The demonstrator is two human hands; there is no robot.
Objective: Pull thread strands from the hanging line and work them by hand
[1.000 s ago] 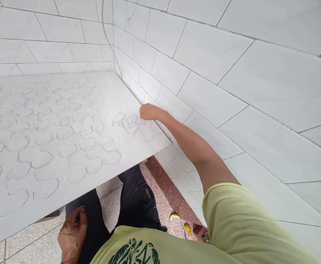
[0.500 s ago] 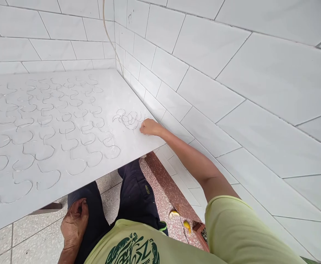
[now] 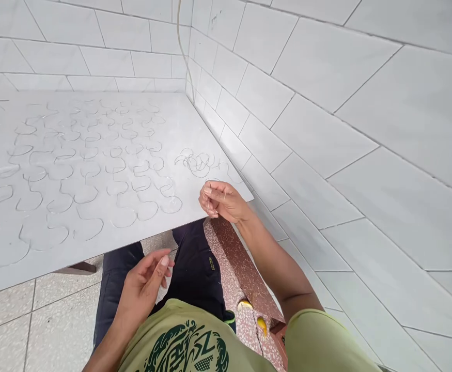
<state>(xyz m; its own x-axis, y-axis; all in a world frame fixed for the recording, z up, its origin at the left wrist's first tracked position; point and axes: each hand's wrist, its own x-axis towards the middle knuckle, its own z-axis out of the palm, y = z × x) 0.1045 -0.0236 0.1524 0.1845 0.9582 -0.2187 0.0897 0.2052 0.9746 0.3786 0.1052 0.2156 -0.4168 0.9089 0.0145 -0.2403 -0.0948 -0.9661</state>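
Note:
My right hand (image 3: 221, 201) hovers at the near right corner of a white board (image 3: 94, 243) and pinches a thin bent wire piece (image 3: 207, 207) between its fingers. A small tangle of the same wire pieces (image 3: 198, 163) lies on the board just beyond that hand. Rows of several curved wire pieces (image 3: 82, 170) are spread flat over the board. My left hand (image 3: 146, 287) is raised below the board's front edge, above my dark trousers, with fingers apart and nothing in it.
White tiled walls (image 3: 326, 129) close in on the right and at the back. A thin cord (image 3: 180, 36) hangs down the corner. A reddish speckled kerb (image 3: 245, 274) runs along the wall foot, and the terrazzo floor (image 3: 24, 320) shows below the board.
My right hand drew back from the wire tangle toward me, lifting one wire piece. My left hand rose from my thigh and opened. The view shifted left.

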